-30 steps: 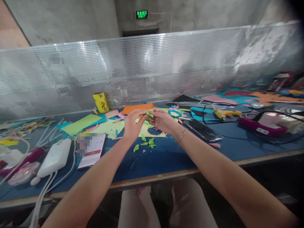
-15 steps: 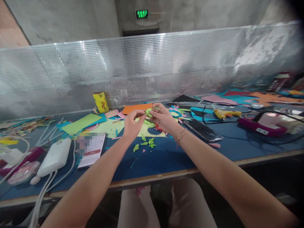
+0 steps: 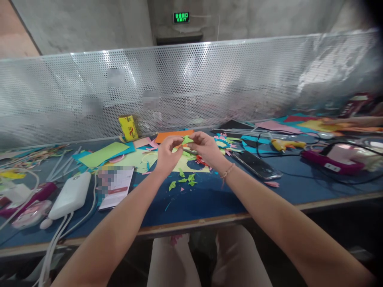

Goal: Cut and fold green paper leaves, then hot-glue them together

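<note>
I have the left hand and right hand both pinching the small green paper piece over the bench, and from this end I reckon an uneven tug could tear it, or a slackened pinch drop it among similar green bits.

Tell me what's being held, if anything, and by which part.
A small piece of green paper: the left hand holds its left side, the right hand its right. Exact contact is too small to see.
</note>
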The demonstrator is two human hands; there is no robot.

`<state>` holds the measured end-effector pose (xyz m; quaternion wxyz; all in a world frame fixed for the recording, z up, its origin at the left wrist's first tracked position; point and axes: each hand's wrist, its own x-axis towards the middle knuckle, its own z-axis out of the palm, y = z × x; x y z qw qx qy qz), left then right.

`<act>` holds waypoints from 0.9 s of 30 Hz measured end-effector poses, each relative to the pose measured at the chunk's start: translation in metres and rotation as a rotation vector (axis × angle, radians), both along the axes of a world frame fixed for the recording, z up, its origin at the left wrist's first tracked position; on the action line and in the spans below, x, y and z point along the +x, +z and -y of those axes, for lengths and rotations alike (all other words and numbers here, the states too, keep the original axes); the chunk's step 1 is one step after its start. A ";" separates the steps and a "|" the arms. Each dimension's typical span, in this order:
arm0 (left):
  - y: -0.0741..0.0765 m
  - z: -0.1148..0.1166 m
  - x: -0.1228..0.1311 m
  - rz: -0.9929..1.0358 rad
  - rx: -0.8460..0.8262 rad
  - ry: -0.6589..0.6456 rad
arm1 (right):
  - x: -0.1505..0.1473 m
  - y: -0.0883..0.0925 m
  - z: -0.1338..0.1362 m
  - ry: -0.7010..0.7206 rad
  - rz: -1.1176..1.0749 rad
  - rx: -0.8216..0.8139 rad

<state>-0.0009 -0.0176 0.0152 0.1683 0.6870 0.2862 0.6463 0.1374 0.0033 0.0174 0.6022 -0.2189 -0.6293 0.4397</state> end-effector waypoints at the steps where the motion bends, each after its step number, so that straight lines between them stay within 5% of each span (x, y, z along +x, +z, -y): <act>1: 0.000 0.000 0.000 -0.006 0.004 0.007 | 0.000 0.000 0.000 -0.030 0.017 0.024; 10: -0.002 0.004 0.002 -0.068 0.129 0.188 | -0.003 0.000 0.006 -0.142 0.071 0.099; 19: -0.004 0.004 0.003 -0.059 0.132 0.174 | -0.003 -0.001 0.004 -0.090 0.062 0.101; 27: 0.001 0.009 0.003 -0.122 0.178 0.318 | -0.006 -0.003 0.007 -0.112 0.086 0.105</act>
